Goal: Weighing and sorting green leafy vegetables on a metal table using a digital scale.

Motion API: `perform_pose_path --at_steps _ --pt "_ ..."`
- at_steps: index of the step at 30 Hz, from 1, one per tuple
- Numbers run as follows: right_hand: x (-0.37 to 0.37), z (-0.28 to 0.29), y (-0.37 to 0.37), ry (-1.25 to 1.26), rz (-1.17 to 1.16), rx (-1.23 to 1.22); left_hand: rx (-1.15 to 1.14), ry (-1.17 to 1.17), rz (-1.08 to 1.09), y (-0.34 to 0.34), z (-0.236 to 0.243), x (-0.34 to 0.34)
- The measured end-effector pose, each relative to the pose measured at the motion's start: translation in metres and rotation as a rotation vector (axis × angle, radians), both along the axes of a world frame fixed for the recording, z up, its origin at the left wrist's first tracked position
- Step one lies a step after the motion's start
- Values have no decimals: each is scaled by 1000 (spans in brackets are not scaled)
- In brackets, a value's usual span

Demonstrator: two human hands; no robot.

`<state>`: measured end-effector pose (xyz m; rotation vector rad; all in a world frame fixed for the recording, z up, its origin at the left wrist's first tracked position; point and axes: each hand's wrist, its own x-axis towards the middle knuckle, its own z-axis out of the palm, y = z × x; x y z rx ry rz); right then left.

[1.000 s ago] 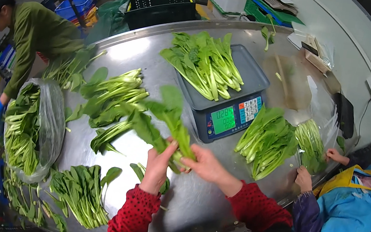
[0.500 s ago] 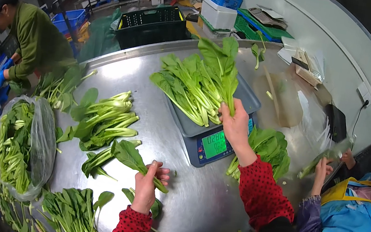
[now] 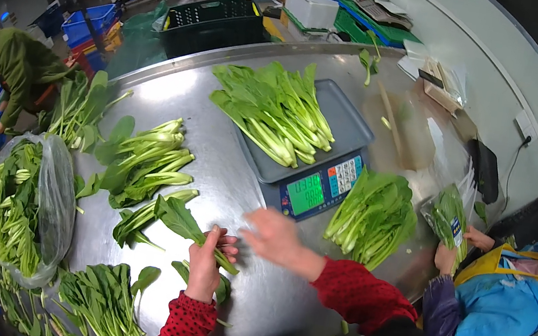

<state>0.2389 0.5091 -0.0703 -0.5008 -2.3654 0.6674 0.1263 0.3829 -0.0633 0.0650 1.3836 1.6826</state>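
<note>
My left hand (image 3: 206,263) is closed on a single leafy green stalk (image 3: 184,223) above the steel table. To its right, my right hand (image 3: 277,240) is smeared by motion; nothing shows in it, and its fingers are hard to make out. A bunch of leafy greens (image 3: 274,112) lies on the grey pan (image 3: 344,116) of a digital scale with a lit green display (image 3: 305,195). Left of my hands rests another pile of greens (image 3: 150,163). Closer to me are a few loose stalks and a further bunch (image 3: 103,303).
A clear plastic bag of greens (image 3: 20,206) stands at the left. Right of the scale lies another bunch (image 3: 373,220). At the right, a co-worker's hands (image 3: 464,248) hold a bagged bunch. Another person (image 3: 21,69) bends at the far left. A black crate (image 3: 213,29) sits beyond the table.
My right hand has let go of a leafy stalk, which now lies with the bunch on the scale, and has moved left and nearer. My left hand keeps its stalk.
</note>
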Motion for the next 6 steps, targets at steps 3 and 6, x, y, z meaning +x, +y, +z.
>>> perform_pose_path --at_steps 3,6 --pt "0 -29 -37 -414 216 -172 -115 -7 5 -25 -27 -4" --pt "18 -46 -45 -288 187 -370 -216 504 -101 -51 -59 5"
